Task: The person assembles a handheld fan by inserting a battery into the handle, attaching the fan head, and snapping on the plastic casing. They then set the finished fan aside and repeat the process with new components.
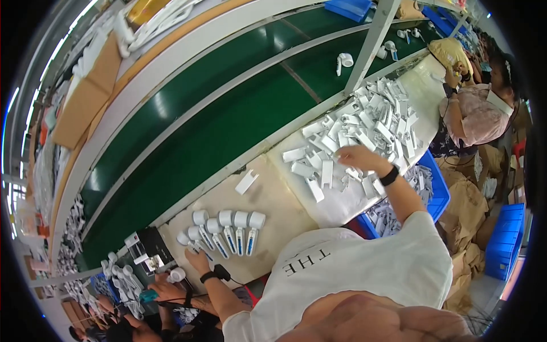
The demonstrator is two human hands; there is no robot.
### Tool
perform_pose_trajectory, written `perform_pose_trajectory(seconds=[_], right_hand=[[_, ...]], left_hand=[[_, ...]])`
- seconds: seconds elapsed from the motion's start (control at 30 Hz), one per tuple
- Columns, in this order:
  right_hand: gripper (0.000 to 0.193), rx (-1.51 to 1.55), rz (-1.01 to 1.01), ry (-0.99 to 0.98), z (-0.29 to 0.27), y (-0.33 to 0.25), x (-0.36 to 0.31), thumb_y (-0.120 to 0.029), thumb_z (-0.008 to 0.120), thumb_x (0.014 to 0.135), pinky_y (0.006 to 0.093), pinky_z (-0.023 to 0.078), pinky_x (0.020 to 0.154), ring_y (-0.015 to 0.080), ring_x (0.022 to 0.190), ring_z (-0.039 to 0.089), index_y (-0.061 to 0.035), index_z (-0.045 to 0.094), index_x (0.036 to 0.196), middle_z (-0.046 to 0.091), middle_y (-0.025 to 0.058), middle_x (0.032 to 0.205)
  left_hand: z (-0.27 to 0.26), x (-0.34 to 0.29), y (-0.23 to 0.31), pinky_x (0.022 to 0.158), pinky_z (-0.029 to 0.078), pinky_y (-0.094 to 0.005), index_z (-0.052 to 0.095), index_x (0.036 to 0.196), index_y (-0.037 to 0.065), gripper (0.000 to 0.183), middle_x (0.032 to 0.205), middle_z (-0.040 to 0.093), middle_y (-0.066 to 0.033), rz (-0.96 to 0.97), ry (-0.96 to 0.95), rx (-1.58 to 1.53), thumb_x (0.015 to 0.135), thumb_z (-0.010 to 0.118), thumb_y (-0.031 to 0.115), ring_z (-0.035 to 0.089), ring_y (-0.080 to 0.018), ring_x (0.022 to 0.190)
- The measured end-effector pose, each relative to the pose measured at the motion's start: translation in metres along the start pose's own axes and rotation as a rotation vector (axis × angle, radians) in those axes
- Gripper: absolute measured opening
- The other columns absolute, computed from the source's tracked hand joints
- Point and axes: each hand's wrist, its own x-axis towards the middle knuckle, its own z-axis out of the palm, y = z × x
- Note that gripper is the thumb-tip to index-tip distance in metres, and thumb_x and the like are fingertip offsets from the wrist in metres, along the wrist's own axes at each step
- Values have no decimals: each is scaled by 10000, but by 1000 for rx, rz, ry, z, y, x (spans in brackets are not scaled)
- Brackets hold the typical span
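White plastic parts [370,122] lie in a big loose heap on the right end of the worktop [273,194], beside the long green conveyor belt [216,125] that runs along its far edge. Below the heap, at the worktop's near edge, a blue bin [436,191] holds more of the same white pieces. On the left end of the worktop stands a tidy row of finished-looking handheld devices [228,228], white with round heads and blue-striped handles, lined up side by side. One single white part [246,182] lies alone between the row and the heap.

Right hand [356,157], with a black band on the wrist, rests on the near edge of the heap, fingers curled down into the parts; whether it grips one I cannot tell. Left hand [198,259], also with a dark wrist strap, touches the lowest device at the row's left end, fingers loosely bent; a firm grip cannot be made out.

Judging by the short row against the large heap and full bin, only a small share seems done and most remains.
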Motion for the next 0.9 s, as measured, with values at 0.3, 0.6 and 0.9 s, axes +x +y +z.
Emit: perform_pose_trajectory(seconds=[0.3,0.6,0.9], right_hand=[[308,43,-149,392,-64,89,148,-207,622,756,323,455,764,266,884,570,-60,596,1025,586,152,1004],[461,-358,513,747,-93,154,330,-322,552,792,452,395,894,388,1129,361,-290,438,1237,367,201,1251],[274,660,225,624,-78,208,346,-103,495,803,324,504,610,231,720,611,-30,546,1062,601,129,758]], left_hand=[[35,-66,104,1036,233,-395,379,1207,-86,556,1287,358,-246,233,100,152,686,544,19,320,-375,1216],[58,-152,201,916,379,-404,487,1144,17,447,1245,428,-210,355,-236,193,702,546,40,423,-372,1135],[66,-154,212,690,469,-278,548,1059,-1,283,923,597,-138,153,-259,-56,780,554,47,587,-218,812]])
